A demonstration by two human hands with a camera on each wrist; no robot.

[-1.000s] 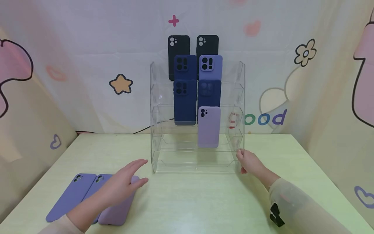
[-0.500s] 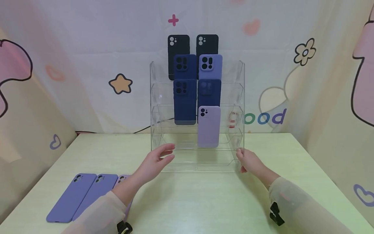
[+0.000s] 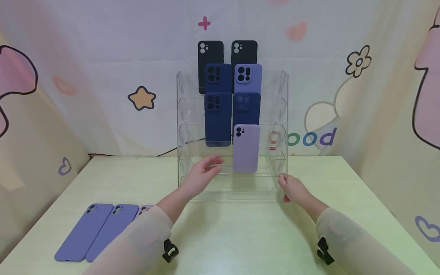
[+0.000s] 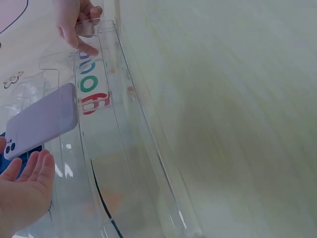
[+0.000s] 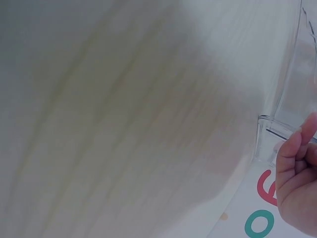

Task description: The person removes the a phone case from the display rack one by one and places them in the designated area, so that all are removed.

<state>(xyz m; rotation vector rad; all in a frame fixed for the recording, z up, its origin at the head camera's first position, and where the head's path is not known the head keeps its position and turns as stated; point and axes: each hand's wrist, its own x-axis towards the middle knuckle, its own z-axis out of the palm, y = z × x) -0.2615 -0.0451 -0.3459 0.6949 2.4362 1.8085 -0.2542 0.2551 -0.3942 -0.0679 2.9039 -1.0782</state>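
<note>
A clear acrylic tiered rack [image 3: 252,196] stands on the table. My right hand [image 3: 292,189] grips its front right side wall, with thumb and curled fingers at the edge in the right wrist view. My left hand [image 3: 200,178] reaches over the rack's lower tiers, fingers spread and loosely bent, holding nothing. Just right of its fingertips a lilac phone case [image 3: 246,149] leans upright in a lower tier. In the left wrist view that same case [image 4: 42,121] shows close beyond my left fingers [image 4: 45,171].
Higher tiers hold dark blue phone cases [image 3: 218,124], a violet one [image 3: 248,86] and two black ones [image 3: 210,55]. On the table at left lie two violet cases [image 3: 84,233] and a lilac one [image 3: 145,209], mostly behind my left sleeve. A printed cloth [image 3: 154,49] hangs behind.
My left hand has moved from above the cases on the table, rightward and forward to the rack's lower tiers. My right hand stays on the rack's side.
</note>
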